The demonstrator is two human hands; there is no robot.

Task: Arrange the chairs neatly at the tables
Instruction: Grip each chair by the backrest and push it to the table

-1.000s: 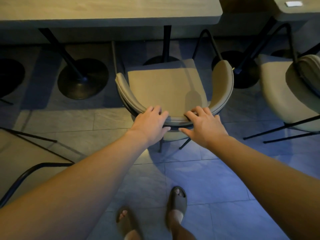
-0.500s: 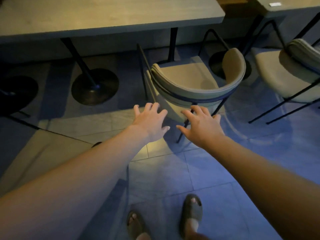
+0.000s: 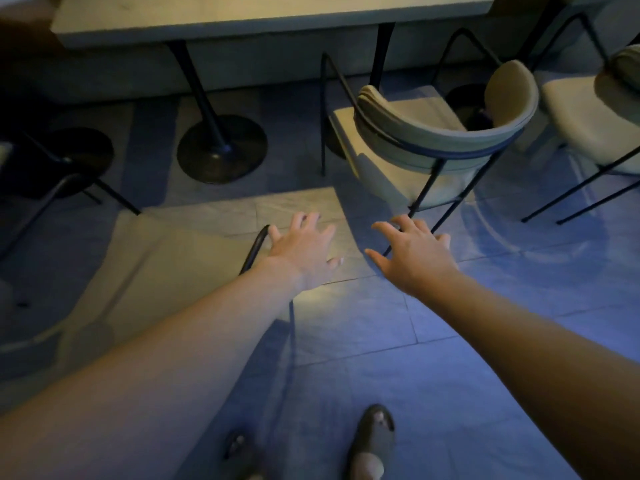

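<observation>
A beige padded chair [image 3: 440, 133] with a curved back and thin black legs stands pushed toward the long pale table [image 3: 263, 15], its seat partly under the top. My left hand [image 3: 303, 249] hovers open over the floor, fingers spread, well short of the chair. My right hand [image 3: 414, 252] is open too, just in front of the chair's rear legs and not touching it. A second beige chair [image 3: 585, 112] stands at the right edge. At the lower left, under my left forearm, is the seat and black frame of another chair [image 3: 166, 258].
Black table posts rise from round dark bases [image 3: 221, 147] on the grey tiled floor. A dark chair or stool [image 3: 65, 164] stands at the far left. My two feet in slide sandals [image 3: 372, 441] are at the bottom. Open floor lies between me and the beige chair.
Both hands have come off the beige chair's back and pulled away. The chair now sits farther off and to the right in view, and the view has shifted left.
</observation>
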